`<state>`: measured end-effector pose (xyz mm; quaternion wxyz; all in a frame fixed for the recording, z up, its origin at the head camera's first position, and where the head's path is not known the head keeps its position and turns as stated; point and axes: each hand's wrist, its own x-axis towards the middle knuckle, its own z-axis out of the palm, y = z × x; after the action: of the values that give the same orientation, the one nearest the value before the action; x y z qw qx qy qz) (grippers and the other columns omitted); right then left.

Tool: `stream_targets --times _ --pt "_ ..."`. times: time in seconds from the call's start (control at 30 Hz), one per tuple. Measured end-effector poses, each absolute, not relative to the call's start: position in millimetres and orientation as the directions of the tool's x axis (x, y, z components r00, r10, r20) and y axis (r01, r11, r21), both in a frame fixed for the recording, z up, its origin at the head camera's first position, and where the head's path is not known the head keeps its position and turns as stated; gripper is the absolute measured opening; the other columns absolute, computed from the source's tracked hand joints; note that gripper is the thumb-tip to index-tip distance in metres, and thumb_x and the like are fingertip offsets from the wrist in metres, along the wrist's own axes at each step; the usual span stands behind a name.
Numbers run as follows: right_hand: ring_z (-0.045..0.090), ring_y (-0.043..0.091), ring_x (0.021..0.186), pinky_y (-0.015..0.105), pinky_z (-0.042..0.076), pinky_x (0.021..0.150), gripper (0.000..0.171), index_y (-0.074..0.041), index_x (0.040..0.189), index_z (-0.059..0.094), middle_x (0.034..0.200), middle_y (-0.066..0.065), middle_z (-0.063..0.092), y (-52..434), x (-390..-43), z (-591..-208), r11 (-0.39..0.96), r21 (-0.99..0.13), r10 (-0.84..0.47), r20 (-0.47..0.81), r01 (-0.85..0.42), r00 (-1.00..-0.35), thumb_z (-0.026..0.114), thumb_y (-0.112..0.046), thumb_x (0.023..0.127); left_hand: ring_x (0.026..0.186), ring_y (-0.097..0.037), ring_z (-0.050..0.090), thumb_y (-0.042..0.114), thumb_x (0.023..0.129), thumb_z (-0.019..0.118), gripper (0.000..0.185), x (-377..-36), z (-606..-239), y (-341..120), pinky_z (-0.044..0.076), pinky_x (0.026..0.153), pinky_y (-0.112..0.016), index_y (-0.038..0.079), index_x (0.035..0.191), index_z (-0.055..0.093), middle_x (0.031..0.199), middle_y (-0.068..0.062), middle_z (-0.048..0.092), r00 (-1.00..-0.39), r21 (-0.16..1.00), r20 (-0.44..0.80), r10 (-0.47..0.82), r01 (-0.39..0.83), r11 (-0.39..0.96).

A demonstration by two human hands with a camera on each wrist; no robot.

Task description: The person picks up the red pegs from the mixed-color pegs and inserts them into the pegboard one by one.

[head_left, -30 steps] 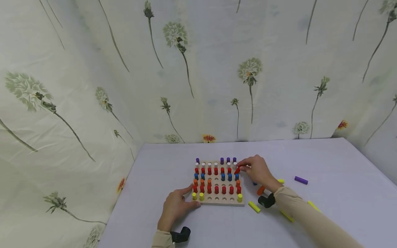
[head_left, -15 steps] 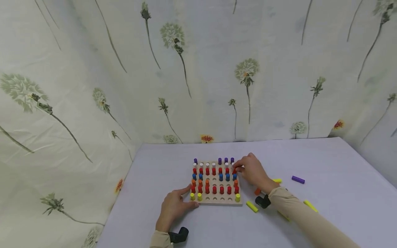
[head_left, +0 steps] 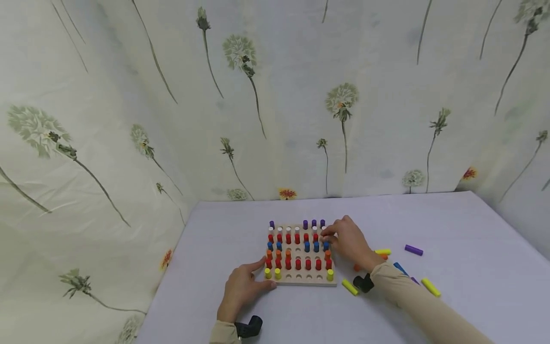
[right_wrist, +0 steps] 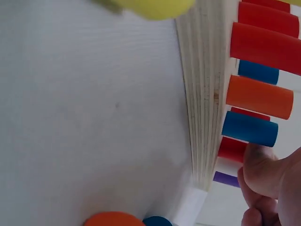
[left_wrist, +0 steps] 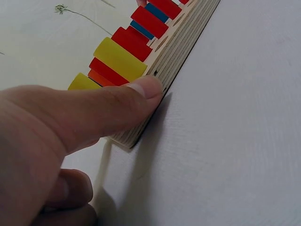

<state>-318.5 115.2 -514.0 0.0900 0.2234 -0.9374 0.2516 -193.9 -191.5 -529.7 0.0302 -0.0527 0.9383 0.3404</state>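
A wooden pegboard lies on the table, with rows of purple, white, red, blue, orange and yellow pegs standing in it; some holes are bare. My left hand holds its near left corner, the thumb pressed on the front edge beside a yellow peg. At the board's right side, my right hand pinches a red peg at the end of the third row from the back. In the right wrist view that peg is upright in the board, between a blue peg and a white one.
Loose pegs lie right of the board: a yellow one near its corner, a purple one, another yellow one and a blue one. My right forearm passes over this area. A flowered cloth hangs behind the table.
The red peg went from tilted in the right fingers to down in the end of its row. My left hand has stayed at the board's corner.
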Motion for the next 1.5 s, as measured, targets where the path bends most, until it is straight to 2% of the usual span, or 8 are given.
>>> stream_targets --times 0.17,0.4,0.53,0.8,0.97,1.27,1.37,1.5 --pt "0.049 0.020 0.086 0.032 0.042 0.074 0.009 -0.011 0.096 0.086 0.082 -0.002 0.072 113.0 -319.4 -514.9 0.788 -0.397 -0.372 0.301 -0.470 -0.878 0.087 -0.018 0.089 0.092 -0.024 0.064 0.045 0.078 0.093 0.074 -195.8 -527.5 -192.8 0.054 0.072 -0.039 0.024 0.144 0.068 0.137 -0.023 0.070 -0.993 0.633 -0.086 -0.083 -0.119 0.765" --pt "0.047 0.017 0.081 0.028 0.044 0.069 0.009 -0.009 0.096 0.086 0.074 -0.005 0.065 102.3 -314.2 -516.6 0.791 -0.346 -0.370 0.385 -0.504 -0.845 0.088 -0.012 0.087 0.102 -0.030 0.070 0.045 0.078 0.094 0.074 -195.6 -524.1 -195.0 0.058 0.083 -0.050 0.024 0.144 0.069 0.138 -0.022 0.070 -0.991 0.620 -0.094 -0.100 -0.137 0.773" --pt "0.046 0.015 0.078 0.028 0.045 0.068 0.008 -0.008 0.093 0.086 0.075 -0.002 0.068 94.4 -312.0 -515.1 0.794 -0.301 -0.375 0.440 -0.528 -0.816 0.089 -0.008 0.085 0.099 -0.028 0.069 0.045 0.078 0.094 0.073 -196.0 -524.4 -196.8 0.058 0.081 -0.047 0.023 0.143 0.069 0.136 -0.022 0.071 -0.989 0.619 -0.097 -0.108 -0.145 0.772" --pt "0.048 0.016 0.077 0.030 0.049 0.071 0.008 -0.008 0.089 0.085 0.078 0.001 0.072 88.6 -310.3 -516.8 0.827 -0.317 -0.337 0.384 -0.465 -0.860 0.090 -0.008 0.083 0.083 -0.021 0.055 0.044 0.077 0.094 0.075 -195.1 -529.0 -199.1 0.039 0.065 -0.033 0.025 0.144 0.068 0.118 -0.015 0.074 -0.984 0.627 -0.147 -0.100 -0.171 0.760" --pt "0.049 0.017 0.078 0.031 0.048 0.070 0.008 -0.009 0.089 0.085 0.078 -0.001 0.071 90.8 -311.9 -517.1 0.824 -0.320 -0.339 0.383 -0.468 -0.859 0.091 -0.009 0.083 0.081 -0.021 0.053 0.043 0.078 0.094 0.074 -195.2 -527.2 -199.3 0.037 0.064 -0.034 0.023 0.144 0.068 0.118 -0.014 0.074 -0.988 0.649 -0.142 -0.067 -0.144 0.747" --pt "0.048 0.017 0.079 0.031 0.047 0.071 0.008 -0.009 0.092 0.085 0.079 0.000 0.071 92.9 -314.1 -512.0 0.829 -0.321 -0.339 0.362 -0.457 -0.868 0.088 -0.008 0.085 0.085 -0.022 0.056 0.043 0.078 0.094 0.073 -196.8 -521.5 -196.9 0.045 0.069 -0.036 0.024 0.143 0.069 0.132 -0.018 0.072 -0.988 0.642 -0.142 -0.067 -0.143 0.753" --pt "0.048 0.017 0.079 0.030 0.046 0.070 0.006 -0.009 0.092 0.085 0.080 0.000 0.071 94.0 -312.9 -511.6 0.830 -0.317 -0.337 0.370 -0.459 -0.866 0.088 -0.010 0.087 0.083 -0.021 0.055 0.043 0.078 0.094 0.073 -197.1 -521.1 -195.9 0.041 0.067 -0.035 0.024 0.144 0.068 0.125 -0.016 0.073 -0.987 0.642 -0.146 -0.066 -0.145 0.753" --pt "0.048 0.017 0.080 0.030 0.046 0.069 0.008 -0.008 0.095 0.085 0.080 0.000 0.071 98.8 -310.7 -515.2 0.831 -0.323 -0.332 0.367 -0.453 -0.869 0.088 -0.011 0.087 0.076 -0.020 0.051 0.043 0.078 0.094 0.073 -197.5 -523.0 -194.0 0.035 0.062 -0.033 0.023 0.144 0.068 0.101 -0.010 0.072 -0.986 0.640 -0.153 -0.060 -0.146 0.754"
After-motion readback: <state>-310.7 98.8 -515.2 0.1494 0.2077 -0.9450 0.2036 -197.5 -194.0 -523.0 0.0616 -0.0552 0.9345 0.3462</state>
